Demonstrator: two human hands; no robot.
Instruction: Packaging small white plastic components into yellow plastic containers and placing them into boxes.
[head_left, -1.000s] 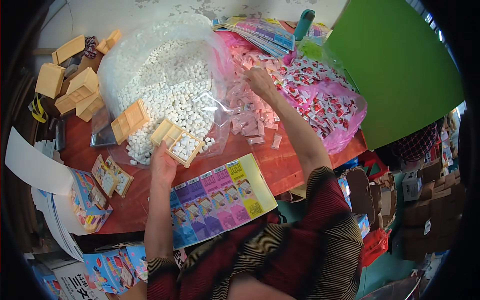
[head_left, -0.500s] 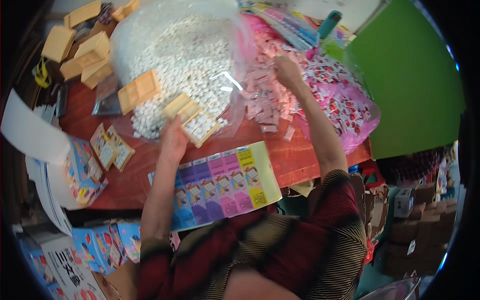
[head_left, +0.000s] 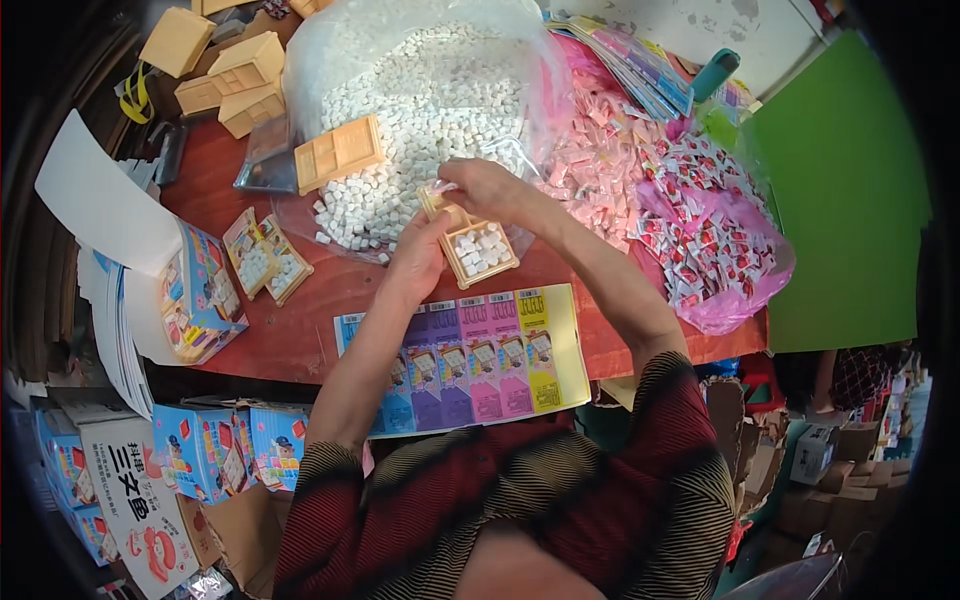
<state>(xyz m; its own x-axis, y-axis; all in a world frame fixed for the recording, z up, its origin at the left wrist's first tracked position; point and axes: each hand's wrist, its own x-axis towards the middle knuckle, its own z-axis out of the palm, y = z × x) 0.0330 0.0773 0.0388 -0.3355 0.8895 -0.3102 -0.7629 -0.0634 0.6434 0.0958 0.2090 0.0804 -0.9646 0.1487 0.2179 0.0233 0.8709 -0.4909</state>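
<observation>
A small tan plastic tray with compartments point(head_left: 497, 262) is held by its left side in my left hand point(head_left: 418, 262), thumb over the edge. White cubes point(head_left: 482, 247) fill its near compartment. Over the tray's far end, my right hand point(head_left: 487, 190) is closed in a pinch, with a small pale packet partly showing at the fingertips. Just beyond the tray lies a large clear bag of white cubes point(head_left: 440, 110), and an unheld tan tray point(head_left: 340, 153) rests on its left edge.
Pink packets point(head_left: 590, 150) and a pink bag of red-and-white sachets point(head_left: 690, 220) lie right. A colourful printed sheet point(head_left: 480, 365) is at the front edge. Left are two filled trays point(head_left: 268, 258), an open printed box point(head_left: 205, 290) and stacked tan trays point(head_left: 245, 75). A green board point(head_left: 840, 200) stands right.
My right hand has come left from the pink packets to the tray's far end. The left hand still holds the tray. The whole view has shifted, moving the table's things rightward.
</observation>
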